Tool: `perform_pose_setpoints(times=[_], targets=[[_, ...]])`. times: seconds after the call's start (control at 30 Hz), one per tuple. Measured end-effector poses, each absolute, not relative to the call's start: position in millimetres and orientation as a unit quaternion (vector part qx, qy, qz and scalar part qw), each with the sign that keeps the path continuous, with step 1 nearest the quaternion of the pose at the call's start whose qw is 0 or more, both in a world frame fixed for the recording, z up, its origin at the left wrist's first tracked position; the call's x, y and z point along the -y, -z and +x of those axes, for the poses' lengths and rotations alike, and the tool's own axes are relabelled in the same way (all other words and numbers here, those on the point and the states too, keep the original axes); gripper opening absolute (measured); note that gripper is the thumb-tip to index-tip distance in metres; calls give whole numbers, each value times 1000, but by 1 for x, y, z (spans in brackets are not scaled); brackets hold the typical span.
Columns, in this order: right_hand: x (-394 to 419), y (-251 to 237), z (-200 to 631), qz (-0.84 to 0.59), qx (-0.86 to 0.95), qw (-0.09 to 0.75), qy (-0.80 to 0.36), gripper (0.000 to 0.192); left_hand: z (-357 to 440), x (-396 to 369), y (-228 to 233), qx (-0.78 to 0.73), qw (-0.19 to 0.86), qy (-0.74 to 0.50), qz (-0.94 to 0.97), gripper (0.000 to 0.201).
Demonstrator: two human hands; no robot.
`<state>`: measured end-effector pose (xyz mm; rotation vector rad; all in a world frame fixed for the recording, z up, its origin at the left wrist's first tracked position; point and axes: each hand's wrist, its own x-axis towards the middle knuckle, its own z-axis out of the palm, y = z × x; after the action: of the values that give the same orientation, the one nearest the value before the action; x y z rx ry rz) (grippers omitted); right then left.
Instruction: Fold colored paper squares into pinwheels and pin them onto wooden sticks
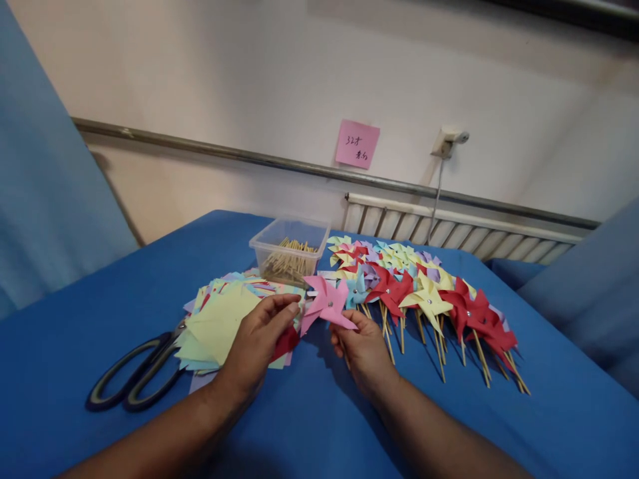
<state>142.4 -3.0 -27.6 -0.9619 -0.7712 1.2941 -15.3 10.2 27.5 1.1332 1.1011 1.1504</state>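
Observation:
A pink paper pinwheel [327, 303] with a shiny pin at its centre is held up over the front of the table. My right hand [364, 349] is closed just below its lower right blade, gripping it; the stick is mostly hidden by the fingers. To the left of the blades is my left hand [259, 336], thumb and fingers bent together with nothing visible between them. Whether its fingertips touch the blade edge I cannot tell. Beneath and behind that hand lies a pile of coloured paper squares [224, 319], a pale yellow one on top.
Large dark-handled scissors [134, 372] lie left of the paper. A clear plastic box [289, 249] of short wooden sticks stands behind it. Many finished pinwheels [429, 303] lie in rows at right on the blue tablecloth [319, 426]. A radiator [449, 226] is behind.

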Motion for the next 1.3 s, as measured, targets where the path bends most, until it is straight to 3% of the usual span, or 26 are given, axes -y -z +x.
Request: perform_pose_setpoints(times=[0.43, 0.8, 1.3], targets=[[14, 23, 132, -453, 408, 562, -559, 9, -8, -8, -27, -476, 581, -451, 482, 28], [9, 38, 130, -398, 373, 590, -595, 26, -7, -8, -17, -438, 608, -452, 484, 27], [8, 30, 122, -395, 360, 594, -602, 34, -10, -15, -16, -468, 582, -407, 527, 30]])
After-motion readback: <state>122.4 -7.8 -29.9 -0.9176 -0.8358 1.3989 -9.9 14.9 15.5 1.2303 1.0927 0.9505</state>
